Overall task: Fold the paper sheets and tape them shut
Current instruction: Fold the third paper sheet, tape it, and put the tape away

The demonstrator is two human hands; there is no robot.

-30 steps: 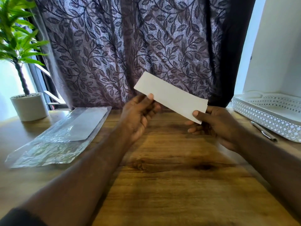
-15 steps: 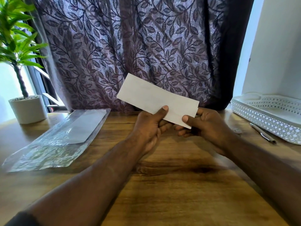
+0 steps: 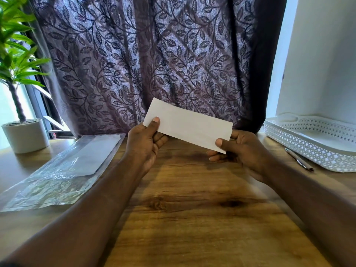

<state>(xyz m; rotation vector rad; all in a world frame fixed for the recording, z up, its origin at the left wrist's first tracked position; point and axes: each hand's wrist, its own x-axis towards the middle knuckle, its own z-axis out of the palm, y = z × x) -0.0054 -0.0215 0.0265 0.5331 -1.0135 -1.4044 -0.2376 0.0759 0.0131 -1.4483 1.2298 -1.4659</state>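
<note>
A folded white paper strip is held in the air above the wooden table, tilted down to the right. My left hand pinches its left end, thumb on the front face and fingers behind. My right hand pinches the lower right corner the same way. A clear plastic bag with more white paper inside lies flat on the table at the left. No tape is in view.
A white perforated tray stands at the right edge, with a pen on the table in front of it. A potted plant stands at the far left. A patterned curtain hangs behind the table.
My left hand slid along the strip toward the right hand and then back out to the left end. The right hand kept its grip on the lower right corner.
</note>
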